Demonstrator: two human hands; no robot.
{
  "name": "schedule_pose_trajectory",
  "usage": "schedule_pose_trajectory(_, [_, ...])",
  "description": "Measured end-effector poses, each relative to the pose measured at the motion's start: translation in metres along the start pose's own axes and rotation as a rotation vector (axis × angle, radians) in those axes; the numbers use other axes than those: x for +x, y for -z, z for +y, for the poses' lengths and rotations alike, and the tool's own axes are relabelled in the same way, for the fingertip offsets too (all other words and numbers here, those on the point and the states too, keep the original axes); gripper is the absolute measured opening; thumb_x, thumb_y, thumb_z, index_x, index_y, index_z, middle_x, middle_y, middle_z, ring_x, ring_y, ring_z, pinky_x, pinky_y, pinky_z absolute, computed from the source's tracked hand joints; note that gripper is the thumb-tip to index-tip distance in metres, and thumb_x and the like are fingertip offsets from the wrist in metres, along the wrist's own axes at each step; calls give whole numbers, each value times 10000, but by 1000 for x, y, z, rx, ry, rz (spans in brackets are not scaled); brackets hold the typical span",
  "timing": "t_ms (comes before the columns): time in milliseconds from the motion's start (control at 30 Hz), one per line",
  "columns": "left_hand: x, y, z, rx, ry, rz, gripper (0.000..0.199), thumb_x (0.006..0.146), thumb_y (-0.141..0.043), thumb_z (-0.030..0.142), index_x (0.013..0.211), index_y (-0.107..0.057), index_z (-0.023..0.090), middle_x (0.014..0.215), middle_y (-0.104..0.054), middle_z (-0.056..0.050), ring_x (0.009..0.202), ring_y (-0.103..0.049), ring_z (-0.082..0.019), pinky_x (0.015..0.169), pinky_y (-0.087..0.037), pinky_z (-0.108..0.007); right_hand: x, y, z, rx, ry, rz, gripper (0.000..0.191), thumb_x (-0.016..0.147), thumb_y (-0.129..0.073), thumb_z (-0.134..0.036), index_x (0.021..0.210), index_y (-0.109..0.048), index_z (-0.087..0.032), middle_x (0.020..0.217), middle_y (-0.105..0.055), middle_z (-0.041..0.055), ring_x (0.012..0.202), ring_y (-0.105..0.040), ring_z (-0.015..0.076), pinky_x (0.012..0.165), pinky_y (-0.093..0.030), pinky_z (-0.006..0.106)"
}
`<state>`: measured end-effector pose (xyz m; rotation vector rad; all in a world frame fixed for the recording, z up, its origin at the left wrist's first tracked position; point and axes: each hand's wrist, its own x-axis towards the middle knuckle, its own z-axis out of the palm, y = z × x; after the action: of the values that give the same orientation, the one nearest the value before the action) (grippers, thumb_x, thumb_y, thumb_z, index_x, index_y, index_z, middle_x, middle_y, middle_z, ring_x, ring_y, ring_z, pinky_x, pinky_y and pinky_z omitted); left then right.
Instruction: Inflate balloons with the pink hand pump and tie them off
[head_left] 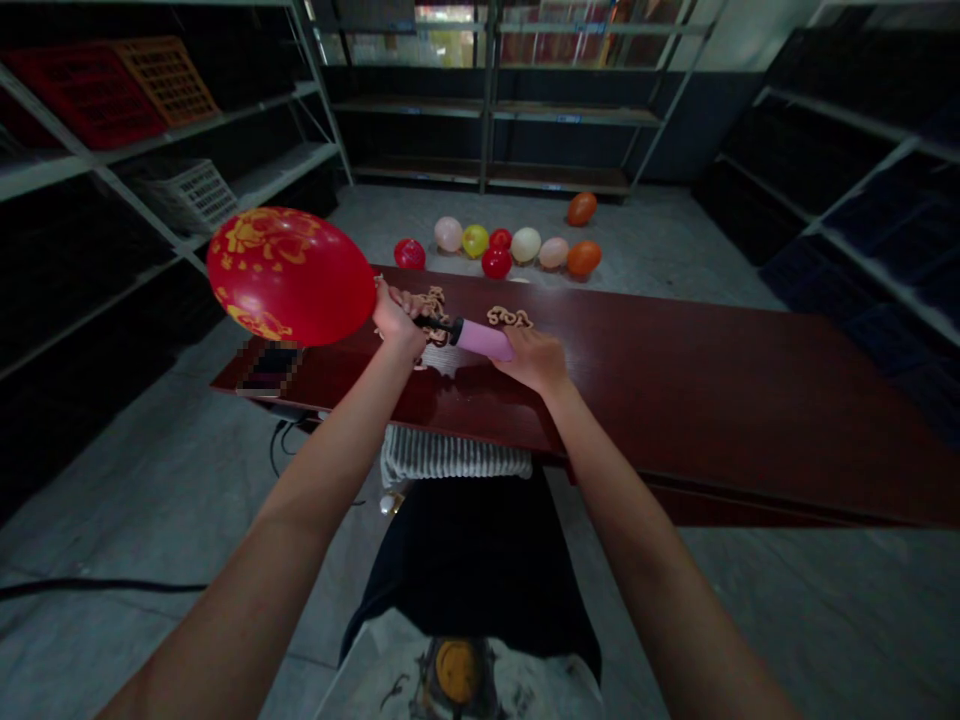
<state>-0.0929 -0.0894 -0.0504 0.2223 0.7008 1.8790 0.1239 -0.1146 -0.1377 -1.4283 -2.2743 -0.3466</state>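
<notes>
A big inflated red balloon [296, 278] with yellow printed patterns hangs at the left, above the table. At its neck, my left hand [399, 318] is closed, right where the pump's dark front end begins; the nozzle itself is hidden by the fingers. My right hand [534, 358] wraps round the rear of the pink balloon pump [484, 339]. Beneath the pump and left hand lie tan curly pieces [433, 300], partly covered. Another small group of tan curly pieces [510, 317] rests on the table just beyond my right hand.
The long dark red table [712, 385] spans the front. A phone-like object [271, 368], blurred, lies at its left end. Several balloons [526, 245] sit on the floor behind it. Shelves [570, 112] line the back and sides. A grey striped cloth [450, 455] lies at the near edge.
</notes>
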Motion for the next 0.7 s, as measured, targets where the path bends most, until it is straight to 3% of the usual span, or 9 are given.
schedule_pose_trajectory(133, [13,10,34,35,-12,69,474,1074,-373,320,641,-223,200,441,-209,92,330,-222,-57,422,-243,-219,1,2,-1,-14,34,6,378,871,-637,-432,1112,-665,-142,1045,-767,135,934,-716,267,733,-466,329])
schedule_pose_trajectory(333, [18,-7,73,4,-157,55,501,1092,-362,394,651,-226,199,452,-191,99,329,-188,-50,405,-204,-217,1,1,0,16,38,50,407,898,-610,-474,1116,-669,-136,1018,-773,130,890,-718,248,711,-451,310])
schedule_pose_trajectory(467, [10,-16,74,1,-185,23,507,1096,-351,371,637,-220,201,450,-193,88,333,-199,-57,393,-212,-218,-3,2,3,37,17,83,376,899,-627,-449,1135,-670,-159,1027,-775,108,905,-720,237,741,-457,301])
schedule_pose_trajectory(700, [12,-14,50,-28,-191,35,504,1085,-370,307,610,-248,191,433,-217,85,334,-217,-50,403,-223,-214,-5,0,10,17,-66,71,403,818,-713,-384,1159,-672,-173,1070,-776,109,887,-725,244,743,-467,301])
